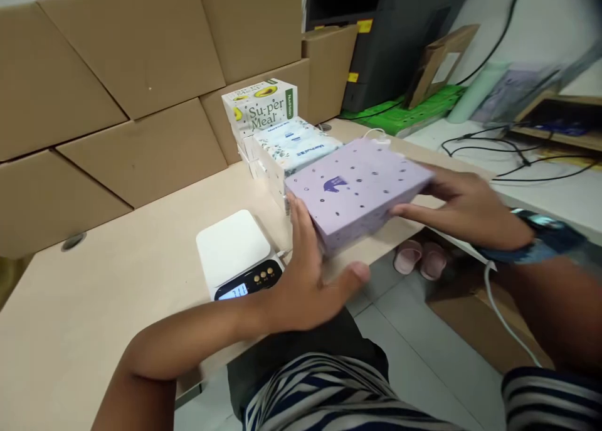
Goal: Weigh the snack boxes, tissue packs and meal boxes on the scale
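Observation:
A purple box (360,183) with small dark marks and a darker logo is tilted between my hands near the table's right edge. My right hand (463,205) grips its right end, thumb along the near side and fingers behind. My left hand (313,283) supports its left end with the fingers, while the thumb is stretched away from the box. Just left of that hand lies a white digital scale (235,246) with a lit display, partly covered by my wrist. Behind the purple box are a patterned soft pack (296,142) and a white box printed "Su-per Meal" (263,108).
Stacked cardboard boxes (141,148) wall off the back of the table (117,268). At right, black cables (522,158) lie on a white surface beside a green crate (404,114). Pink slippers (421,260) and an open carton (475,312) are on the floor.

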